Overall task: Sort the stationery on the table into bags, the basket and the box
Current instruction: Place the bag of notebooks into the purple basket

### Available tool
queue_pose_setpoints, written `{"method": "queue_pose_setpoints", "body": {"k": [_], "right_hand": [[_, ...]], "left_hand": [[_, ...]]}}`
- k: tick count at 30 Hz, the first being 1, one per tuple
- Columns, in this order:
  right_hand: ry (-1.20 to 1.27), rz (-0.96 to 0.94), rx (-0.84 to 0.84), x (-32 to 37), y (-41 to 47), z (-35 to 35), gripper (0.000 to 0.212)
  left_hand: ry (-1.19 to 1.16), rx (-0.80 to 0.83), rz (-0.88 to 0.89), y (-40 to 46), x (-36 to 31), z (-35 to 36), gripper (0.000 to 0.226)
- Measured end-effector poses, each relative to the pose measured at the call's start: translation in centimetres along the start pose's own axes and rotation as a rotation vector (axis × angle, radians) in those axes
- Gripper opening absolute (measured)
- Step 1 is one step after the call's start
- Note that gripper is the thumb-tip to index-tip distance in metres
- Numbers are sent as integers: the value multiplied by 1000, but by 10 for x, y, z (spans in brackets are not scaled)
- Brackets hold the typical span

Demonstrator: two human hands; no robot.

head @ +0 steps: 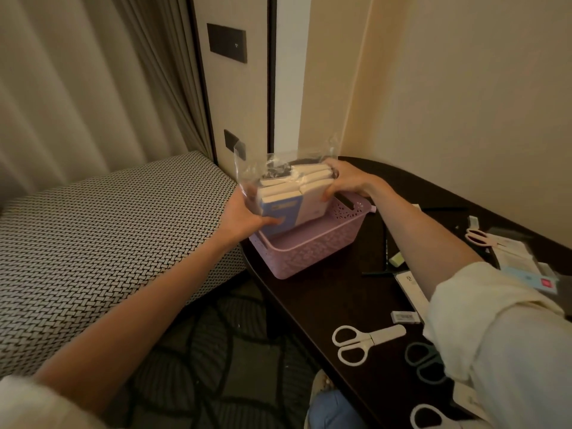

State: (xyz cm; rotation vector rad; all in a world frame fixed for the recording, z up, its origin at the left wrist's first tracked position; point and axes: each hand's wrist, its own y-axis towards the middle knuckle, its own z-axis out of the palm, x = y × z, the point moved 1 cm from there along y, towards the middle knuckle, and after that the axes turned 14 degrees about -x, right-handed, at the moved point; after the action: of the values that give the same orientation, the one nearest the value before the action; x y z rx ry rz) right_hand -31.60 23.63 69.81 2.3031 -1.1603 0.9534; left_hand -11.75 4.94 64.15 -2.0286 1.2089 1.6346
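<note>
I held the clear bag of notebooks (288,193) above the lilac basket (312,246) at the table's (325,298) far left corner, left hand (244,216) and right hand (343,181) gripping opposite ends. Advisable procedure: lower level, flat, releasing after contact.

Both hands, left hand (244,216) and right hand (346,181), grip a clear bag (278,181) of notebooks above the lilac basket (309,249). White scissors (362,340) lie near the basket, toward the viewer.

A woven-patterned sofa (93,243) is set left of a dark table (334,292); curtains (77,82) and cream walls (464,88) are seen behind.
</note>
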Motion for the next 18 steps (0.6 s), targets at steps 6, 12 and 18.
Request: {"method": "queue_pose_setpoints", "body": {"k": [6,12,18], "right_hand": [[3,-25,3,-12,-6,3,65],[-119,-111,-89,-18,-14,7,70],[-378,-293,-407,-10,-32,10,103]], "left_hand": [[135,-170,43,-4,-7,4,96],[58,-179,30,-8,-2,9,89],[163,-561,386,-11,-29,-3,109]]}}
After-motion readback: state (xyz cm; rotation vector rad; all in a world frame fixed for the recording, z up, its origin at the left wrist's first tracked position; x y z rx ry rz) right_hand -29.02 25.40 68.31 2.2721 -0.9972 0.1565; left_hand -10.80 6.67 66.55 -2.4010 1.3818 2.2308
